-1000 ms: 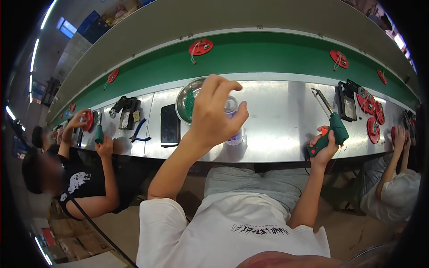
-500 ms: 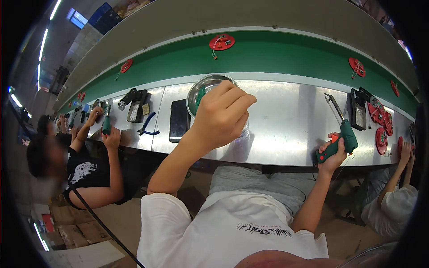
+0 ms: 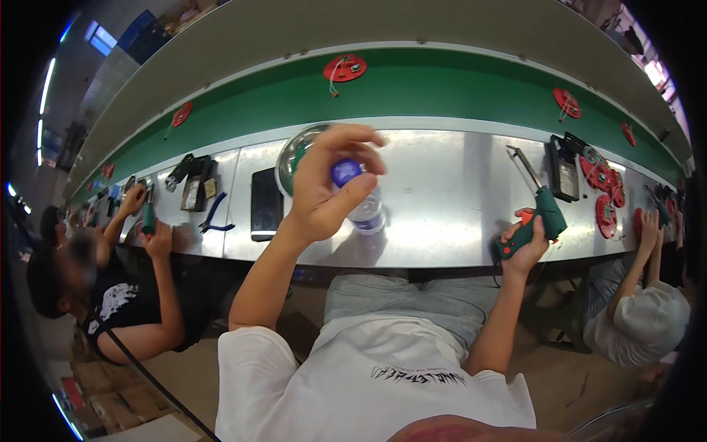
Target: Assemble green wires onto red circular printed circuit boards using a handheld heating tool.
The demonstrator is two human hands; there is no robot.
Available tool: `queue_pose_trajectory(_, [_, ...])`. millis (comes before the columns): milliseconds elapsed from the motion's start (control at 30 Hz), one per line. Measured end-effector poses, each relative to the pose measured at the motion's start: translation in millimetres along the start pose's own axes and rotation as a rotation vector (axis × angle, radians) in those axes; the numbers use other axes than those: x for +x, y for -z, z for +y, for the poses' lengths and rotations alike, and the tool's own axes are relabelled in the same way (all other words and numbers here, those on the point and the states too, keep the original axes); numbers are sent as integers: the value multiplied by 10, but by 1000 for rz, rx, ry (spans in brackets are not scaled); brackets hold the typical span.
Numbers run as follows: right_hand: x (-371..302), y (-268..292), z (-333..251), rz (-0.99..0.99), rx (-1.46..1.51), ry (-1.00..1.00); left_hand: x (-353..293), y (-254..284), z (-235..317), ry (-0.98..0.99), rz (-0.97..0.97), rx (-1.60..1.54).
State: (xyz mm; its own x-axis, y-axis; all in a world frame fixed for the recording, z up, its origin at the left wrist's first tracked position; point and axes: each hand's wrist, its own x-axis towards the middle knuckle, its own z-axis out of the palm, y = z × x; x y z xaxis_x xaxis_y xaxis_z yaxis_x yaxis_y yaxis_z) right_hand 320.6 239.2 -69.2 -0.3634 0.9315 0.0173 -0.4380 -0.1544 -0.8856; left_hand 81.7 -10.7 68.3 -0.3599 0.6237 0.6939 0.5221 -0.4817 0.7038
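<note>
My left hand point(image 3: 324, 188) is curved around the upper part of a clear plastic bottle point(image 3: 370, 219) with a blue-purple cap point(image 3: 345, 172). The fingers arch beyond the cap and the thumb crosses below it, with a gap between thumb and fingertips; no firm grip shows. Partly hidden behind this hand is a round metal bowl point(image 3: 283, 163) with green pieces inside. My right hand point(image 3: 532, 247) is wrapped around the handle of a green soldering gun point(image 3: 549, 214), its metal tip pointing up and away from me over the bench.
A dark phone point(image 3: 266, 205) lies left of the bottle, and blue-handled pliers point(image 3: 218, 215) beyond it. Black holders point(image 3: 196, 184) stand on both sides. Red discs point(image 3: 605, 214) lie at right; another hangs on the green back panel point(image 3: 442, 88). Co-workers sit on either side.
My left hand has turned and spread from a closed pose, so the bottle's cap shows. The view has shifted; my right hand still grips the soldering gun.
</note>
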Motion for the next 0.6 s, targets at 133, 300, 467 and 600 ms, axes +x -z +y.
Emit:
queue_pose_trajectory(133, [0,-6,-9,7,-33,39,-102,-36,-58,99,148,-202])
queue_pose_trajectory(300, [-27,-22,-74,8,-41,43,-185,-130,-122,-139,233,31])
queue_pose_trajectory(467, [48,118,19,-17,14,25,-156,-224,-132,-93,255,-88])
queue_pose_trajectory(600, [21,-27,-37,-6,-37,42,-103,-158,-137,-123,162,54])
